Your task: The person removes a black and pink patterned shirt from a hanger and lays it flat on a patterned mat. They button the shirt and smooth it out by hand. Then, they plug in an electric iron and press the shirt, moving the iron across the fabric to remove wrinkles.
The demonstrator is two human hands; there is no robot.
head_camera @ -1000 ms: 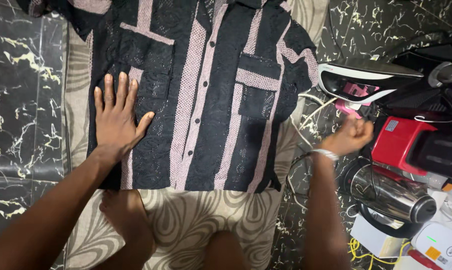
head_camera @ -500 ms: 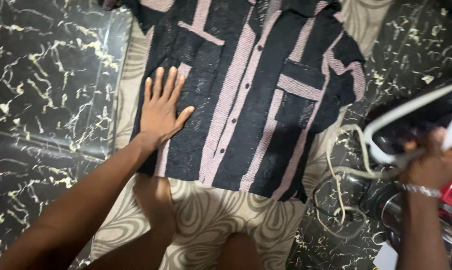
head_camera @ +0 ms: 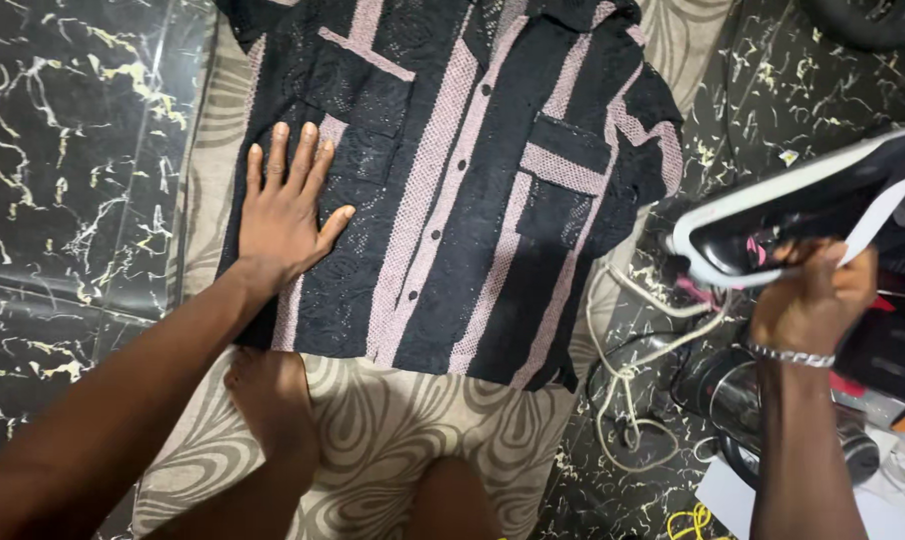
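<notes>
Left hand (head_camera: 285, 215) flat on shirt (head_camera: 453, 180); right hand (head_camera: 811, 300) grips iron (head_camera: 803, 205), held right of shirt.

Black marble floor (head_camera: 63, 150) w/ white-gold veins all round. Beige swirl-pattern cloth (head_camera: 393, 440) spread on it, centre to near edge. Near right: shiny steel kettle (head_camera: 733, 395), white paper (head_camera: 733, 495) beside it, yellow wire (head_camera: 688, 522) at near edge. Red appliance (head_camera: 898, 340) far right, partly hidden.
</notes>
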